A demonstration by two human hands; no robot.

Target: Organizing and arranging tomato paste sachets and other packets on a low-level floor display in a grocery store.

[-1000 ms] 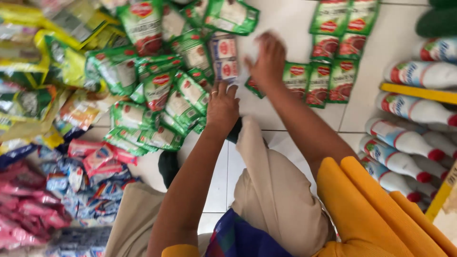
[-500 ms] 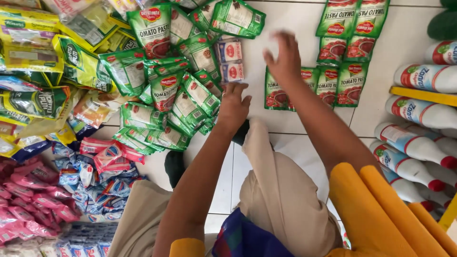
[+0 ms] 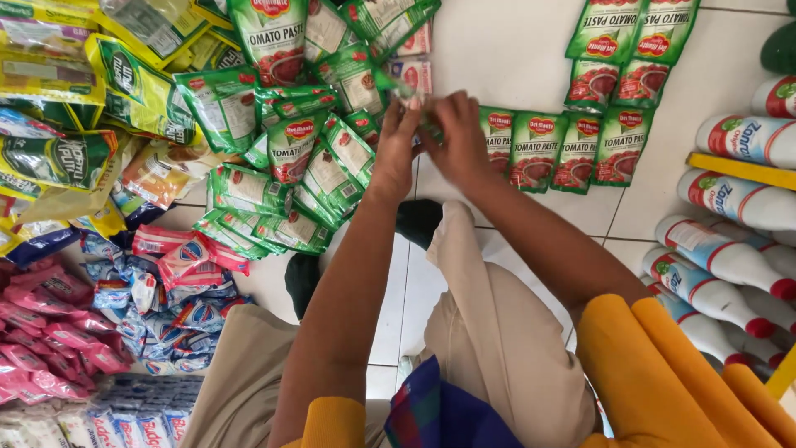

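My left hand (image 3: 396, 148) and my right hand (image 3: 456, 141) meet over the white tiled floor (image 3: 514, 50), both pinching one small green sachet (image 3: 396, 85) by its edge. It hangs above a loose heap of green tomato-paste sachets (image 3: 290, 166) to the left. To the right, more green sachets (image 3: 564, 149) lie side by side in a neat row on the tiles, with larger green pouches (image 3: 634, 37) above them. My knees in beige trousers (image 3: 497, 332) are below the hands.
Yellow and green packets (image 3: 75, 91) pile up at the far left. Pink sachets (image 3: 41, 332) and blue-white sachets (image 3: 166, 299) lie lower left. White bottles with red caps (image 3: 730, 207) lie at the right beside a yellow shelf edge (image 3: 738, 170).
My right hand came back left from the row of sachets and joined my left hand. Both now grip one sachet lifted from the heap. The view shifted closer.
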